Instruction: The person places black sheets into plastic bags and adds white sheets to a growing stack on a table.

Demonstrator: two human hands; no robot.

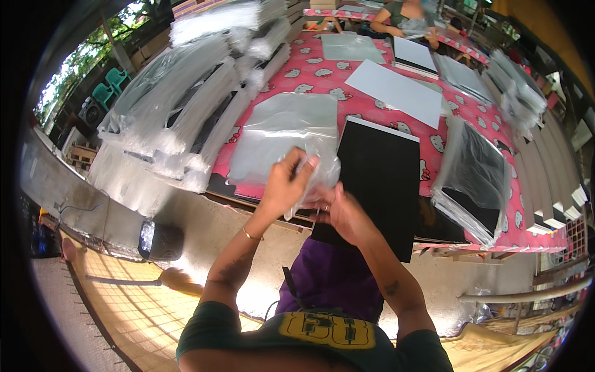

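Note:
Between my hands is a clear plastic bag [325, 164], crumpled at its near end. My left hand [291, 180] is closed on it, thumb and fingers pinching the film. My right hand [341, 214], smeared by motion, is at the bag's lower edge; whether its fingers grip is unclear. Beneath and beyond lies a flat pile of clear plastic bags [273, 127] on the pink table cover. Close by on the right, a black board [381, 180] with a pale strip along its far edge overhangs the table's front edge.
Tall stacks of plastic-wrapped boards [180, 93] stand at the left. Bagged black boards [474, 180] lie at the right, with a white sheet [396, 90] farther back. Across the pink table [297, 65] another person [406, 18] handles plastic. A broom [180, 282] lies below left.

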